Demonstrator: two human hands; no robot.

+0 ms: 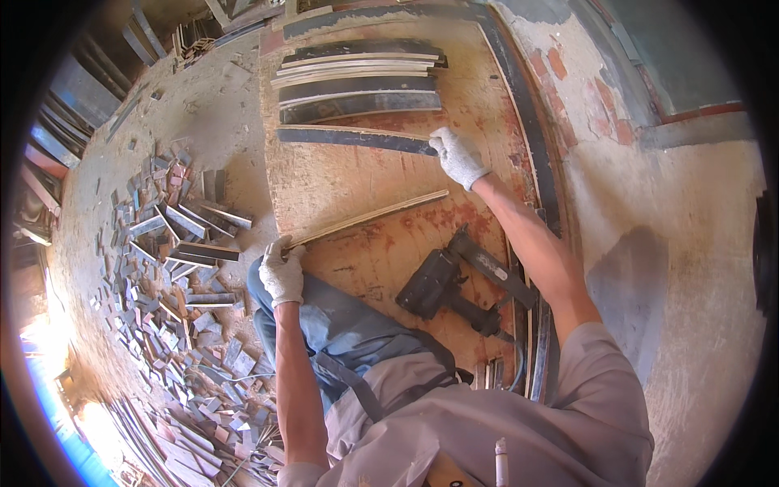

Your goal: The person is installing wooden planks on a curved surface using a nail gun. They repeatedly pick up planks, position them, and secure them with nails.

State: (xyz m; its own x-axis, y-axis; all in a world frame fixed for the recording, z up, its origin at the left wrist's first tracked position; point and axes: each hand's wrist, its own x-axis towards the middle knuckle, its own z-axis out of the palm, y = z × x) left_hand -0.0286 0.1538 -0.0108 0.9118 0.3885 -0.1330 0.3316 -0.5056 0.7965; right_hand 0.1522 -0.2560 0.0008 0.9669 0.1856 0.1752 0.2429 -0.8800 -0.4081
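Note:
My left hand [281, 272], in a pale knit glove, is closed on the near end of a thin plywood strip [369, 217], which slants up to the right across the board. Farther off, my right hand [458, 158], gloved too, pinches the right end of a dark-faced plywood strip [353, 140] lying crosswise on the board. A black nail gun [442, 280] rests on its side to the right of my lap. Beyond the dark strip, several more strips [357, 84] lie stacked roughly parallel.
Under the strips is a worn, stained plywood board [357, 178] with dark strips along its right edge. A large heap of wood offcuts [195, 243] covers the floor at left. At right stands a wall with peeling plaster [560, 73]. A hose [519, 365] runs from the nail gun.

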